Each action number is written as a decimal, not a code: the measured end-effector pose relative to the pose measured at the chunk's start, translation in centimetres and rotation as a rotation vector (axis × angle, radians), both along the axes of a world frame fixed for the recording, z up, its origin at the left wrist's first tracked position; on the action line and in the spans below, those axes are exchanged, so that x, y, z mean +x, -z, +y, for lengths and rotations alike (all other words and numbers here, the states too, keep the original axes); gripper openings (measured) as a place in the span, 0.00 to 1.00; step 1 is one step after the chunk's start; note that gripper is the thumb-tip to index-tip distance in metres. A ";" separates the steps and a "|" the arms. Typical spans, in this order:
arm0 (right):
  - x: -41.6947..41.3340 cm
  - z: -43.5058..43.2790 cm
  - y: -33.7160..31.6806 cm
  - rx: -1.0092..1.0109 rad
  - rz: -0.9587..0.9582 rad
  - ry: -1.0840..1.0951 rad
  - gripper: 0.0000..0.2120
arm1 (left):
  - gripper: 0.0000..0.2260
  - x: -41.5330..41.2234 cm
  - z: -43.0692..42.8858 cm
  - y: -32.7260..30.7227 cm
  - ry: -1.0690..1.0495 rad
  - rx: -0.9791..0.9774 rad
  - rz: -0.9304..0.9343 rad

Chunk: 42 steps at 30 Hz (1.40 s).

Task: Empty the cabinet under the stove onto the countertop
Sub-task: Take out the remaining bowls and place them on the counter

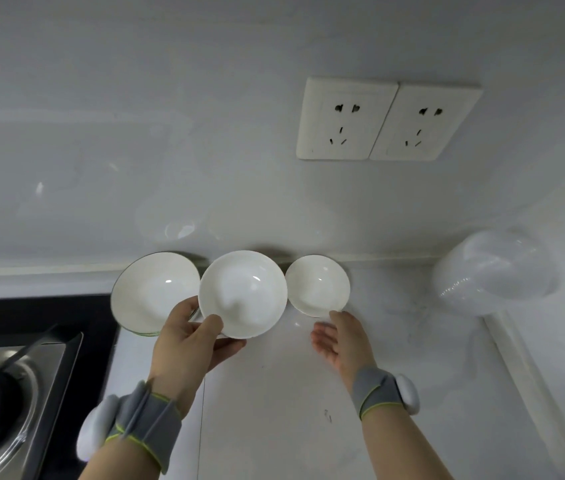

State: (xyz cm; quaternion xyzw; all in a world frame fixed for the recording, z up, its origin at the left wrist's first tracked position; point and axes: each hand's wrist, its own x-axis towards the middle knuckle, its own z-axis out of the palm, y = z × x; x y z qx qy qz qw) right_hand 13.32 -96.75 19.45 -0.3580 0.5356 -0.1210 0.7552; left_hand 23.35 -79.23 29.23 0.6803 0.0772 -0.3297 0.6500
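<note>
Your left hand (187, 337) pinches the near rim of the middle bowl (243, 294), thumb on top and fingers beneath. Your right hand (338, 341) is relaxed and holds nothing, fingertips at the small bowl (318, 285). The step in hand appears to be placement: the middle bowl is at the countertop (308, 410), between the green-edged bowl (152, 292) and the small bowl. Set it level, then release. Its mouth faces up. Being round, it has no long axis.
</note>
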 end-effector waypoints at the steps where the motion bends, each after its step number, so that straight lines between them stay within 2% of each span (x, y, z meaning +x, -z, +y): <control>1: -0.6 0.0 0.0 -0.006 0.001 0.015 0.20 | 0.18 0.0 -0.3 0.0 0.004 -0.005 0.004; 12: -8.6 -1.4 -1.2 -0.075 -0.015 0.134 0.15 | 0.15 -0.5 -8.2 1.3 0.056 0.057 0.024; 21: -9.1 -2.9 -1.7 -0.087 -0.030 0.141 0.14 | 0.15 -1.3 -11.1 3.3 0.122 0.146 0.009; 26: -8.8 -3.0 -1.6 -0.074 -0.040 0.093 0.15 | 0.13 -1.2 -11.7 3.9 0.164 0.208 -0.063; 35: -8.4 -3.2 -2.5 -0.070 -0.044 0.081 0.15 | 0.07 -1.6 -12.4 4.2 0.346 0.418 -0.321; 38: -8.3 -3.3 -3.0 -0.085 -0.059 0.073 0.14 | 0.11 -1.6 -12.3 3.8 0.369 0.478 -0.357; 41: -8.4 -3.2 -3.4 -0.088 -0.072 0.070 0.13 | 0.25 -1.6 -11.7 3.5 0.387 0.511 -0.429; 42: -8.4 -3.1 -3.6 -0.087 -0.080 0.070 0.13 | 0.25 -1.8 -11.4 3.0 0.372 0.496 -0.426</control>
